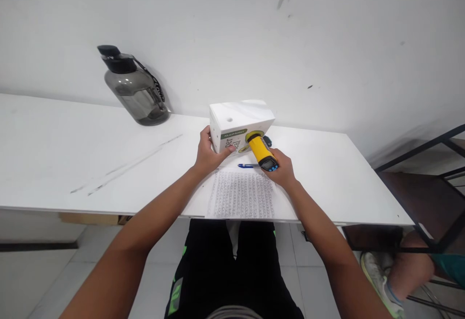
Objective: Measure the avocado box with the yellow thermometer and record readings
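Observation:
A white box (238, 115) with a green label and printed lettering stands on the table near the wall, slightly tilted. Its left side and front lower edge are gripped by my left hand (212, 154), thumb across the front. My right hand (281, 166) is wrapped round a yellow infrared thermometer gun (260, 150), whose small screen and blue buttons face me. The gun's black nose is right at the box's front face; whether they touch I cannot tell. Below the box lie a blue pen (247, 166) and a sheet of paper (241, 195) covered in rows of handwriting.
A large grey water bottle (136, 91) with a black lid stands against the wall at the left. The white table (319, 183) ends at the right beside a dark metal-framed chair (417, 202). Another person's leg (410, 265) and shoe show at the lower right.

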`<state>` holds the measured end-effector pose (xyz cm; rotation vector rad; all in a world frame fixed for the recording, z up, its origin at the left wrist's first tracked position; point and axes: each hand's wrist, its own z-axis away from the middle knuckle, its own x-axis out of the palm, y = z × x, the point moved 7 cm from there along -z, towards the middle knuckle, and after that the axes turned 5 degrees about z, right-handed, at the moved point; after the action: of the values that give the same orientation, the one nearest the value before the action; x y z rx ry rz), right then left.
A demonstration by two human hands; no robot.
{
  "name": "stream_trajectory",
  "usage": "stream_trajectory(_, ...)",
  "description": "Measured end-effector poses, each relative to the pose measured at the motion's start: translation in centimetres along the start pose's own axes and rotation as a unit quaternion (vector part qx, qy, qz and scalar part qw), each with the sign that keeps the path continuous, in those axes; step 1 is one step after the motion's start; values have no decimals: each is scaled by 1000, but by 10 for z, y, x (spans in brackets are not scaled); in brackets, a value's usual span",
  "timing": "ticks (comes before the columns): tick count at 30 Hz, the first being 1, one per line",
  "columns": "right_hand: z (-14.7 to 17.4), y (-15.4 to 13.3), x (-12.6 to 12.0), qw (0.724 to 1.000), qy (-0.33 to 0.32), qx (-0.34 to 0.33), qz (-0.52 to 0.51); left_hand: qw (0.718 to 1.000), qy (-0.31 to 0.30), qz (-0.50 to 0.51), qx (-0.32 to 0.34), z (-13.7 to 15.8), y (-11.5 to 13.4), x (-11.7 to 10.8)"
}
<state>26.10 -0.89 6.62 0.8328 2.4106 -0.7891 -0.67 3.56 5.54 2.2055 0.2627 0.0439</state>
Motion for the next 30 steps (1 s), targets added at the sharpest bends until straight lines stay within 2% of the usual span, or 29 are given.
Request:
stream_trajectory(9,1,-2,0,999,26,-4,-24,1000,-1,16,-4,6,-1,4)
stream_trajectory(20,1,-4,0,1000,27,-2,-2,999,-3,10,38,7,-4,5)
stream_trajectory(30,3,-10,-3,997,65,-48,12,997,-13,11,77,9,0,5)
